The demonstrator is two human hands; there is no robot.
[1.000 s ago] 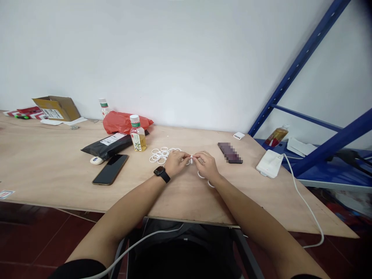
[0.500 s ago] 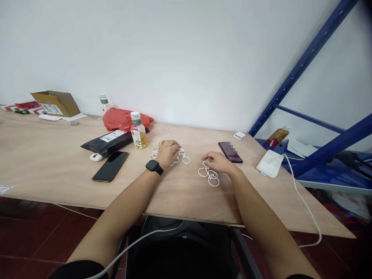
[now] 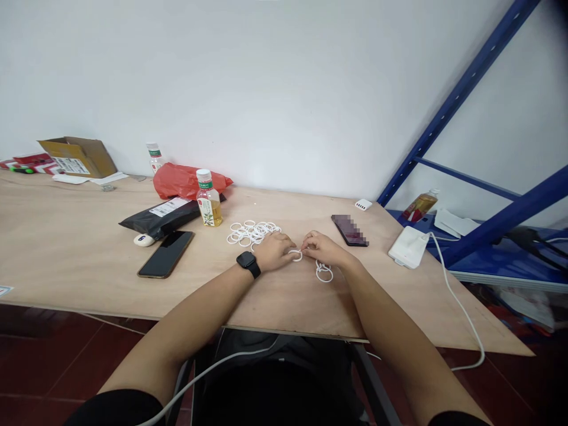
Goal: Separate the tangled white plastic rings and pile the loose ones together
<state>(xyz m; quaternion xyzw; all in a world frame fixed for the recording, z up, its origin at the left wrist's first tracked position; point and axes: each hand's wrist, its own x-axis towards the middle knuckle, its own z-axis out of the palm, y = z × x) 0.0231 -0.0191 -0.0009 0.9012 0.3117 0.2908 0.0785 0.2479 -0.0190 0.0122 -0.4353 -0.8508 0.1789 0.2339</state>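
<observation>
Over the middle of the wooden table, my left hand (image 3: 276,251), with a black watch on its wrist, has its fingers closed on the left side of a white plastic curtain ring (image 3: 295,259). My right hand (image 3: 325,247) meets it from the right, thumb and fingertips pinched at the same ring's small eyelet. The fingertips partly hide that ring. Beyond my left hand lies a heap of several white curtain rings (image 3: 248,232). A few more rings (image 3: 324,274) lie just below my right hand, partly covered by it.
Left of the rings stand a drink bottle (image 3: 210,207), a dark phone (image 3: 166,254), a black parcel bag (image 3: 155,220) and a red plastic bag (image 3: 175,180). Another phone (image 3: 348,231) lies behind my right hand. A white charger (image 3: 408,247) with a cable is at the right, near blue shelving (image 3: 501,236).
My left hand has come away from the heap, moving right and nearer with a ring. My right hand has shifted slightly left, so both hands now meet at one ring.
</observation>
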